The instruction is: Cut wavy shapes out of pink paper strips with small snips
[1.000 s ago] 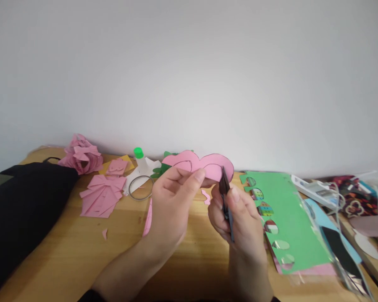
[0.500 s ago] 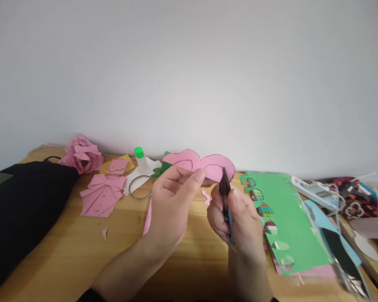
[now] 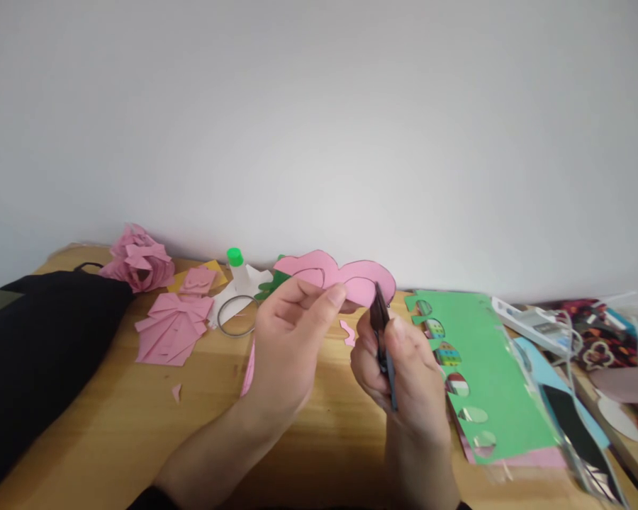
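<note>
Pale wall (image 3: 319,134) rises behind a wooden table (image 3: 329,439). Near frame centre, the left hand (image 3: 290,343) pinches pink paper (image 3: 364,273) (dark curves drawn on it), hiding part of its lower edge — the right hand (image 3: 412,368) grips scissors (image 3: 378,315), blades at the paper's right lobe. A green sheet (image 3: 489,368) lies lower right; a green-capped tube (image 3: 237,269) stands left of centre.

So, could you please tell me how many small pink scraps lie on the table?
2 visible: a pointed scrap left of the left hand, and a wavy scrap between that and the right hand; more may be hidden.
</note>
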### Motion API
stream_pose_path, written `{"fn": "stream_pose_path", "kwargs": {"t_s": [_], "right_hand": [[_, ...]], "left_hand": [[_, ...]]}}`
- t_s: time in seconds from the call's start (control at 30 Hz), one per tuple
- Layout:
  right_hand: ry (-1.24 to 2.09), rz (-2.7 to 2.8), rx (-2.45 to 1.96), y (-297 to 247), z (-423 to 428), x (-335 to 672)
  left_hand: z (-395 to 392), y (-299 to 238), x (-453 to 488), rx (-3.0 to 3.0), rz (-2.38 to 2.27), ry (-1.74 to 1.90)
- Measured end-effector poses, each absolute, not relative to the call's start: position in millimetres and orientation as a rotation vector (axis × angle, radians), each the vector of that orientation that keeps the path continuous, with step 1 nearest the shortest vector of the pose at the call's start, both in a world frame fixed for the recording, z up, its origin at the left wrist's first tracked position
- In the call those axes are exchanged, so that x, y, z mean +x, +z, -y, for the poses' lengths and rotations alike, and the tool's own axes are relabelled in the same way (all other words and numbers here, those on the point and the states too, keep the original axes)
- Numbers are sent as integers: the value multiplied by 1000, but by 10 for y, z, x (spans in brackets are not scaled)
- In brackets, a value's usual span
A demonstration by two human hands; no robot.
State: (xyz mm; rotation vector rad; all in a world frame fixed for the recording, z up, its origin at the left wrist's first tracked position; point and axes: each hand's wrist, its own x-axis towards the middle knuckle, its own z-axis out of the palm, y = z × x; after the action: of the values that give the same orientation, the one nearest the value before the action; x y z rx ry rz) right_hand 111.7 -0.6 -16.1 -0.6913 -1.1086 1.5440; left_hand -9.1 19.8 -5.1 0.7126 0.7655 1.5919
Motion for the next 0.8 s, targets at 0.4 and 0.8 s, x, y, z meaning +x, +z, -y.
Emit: {"fn": "stream_pose_path", "kwargs": {"t_s": [0.4,0.8], "right_hand": [[1509,1175,-750,-156,21,1134],[1507,1162,-747,-147,-1,1099]], "left_hand": [[-214,-53,-112,726,-782,1626],[-216,-58,-99,792,-800,1584]]}}
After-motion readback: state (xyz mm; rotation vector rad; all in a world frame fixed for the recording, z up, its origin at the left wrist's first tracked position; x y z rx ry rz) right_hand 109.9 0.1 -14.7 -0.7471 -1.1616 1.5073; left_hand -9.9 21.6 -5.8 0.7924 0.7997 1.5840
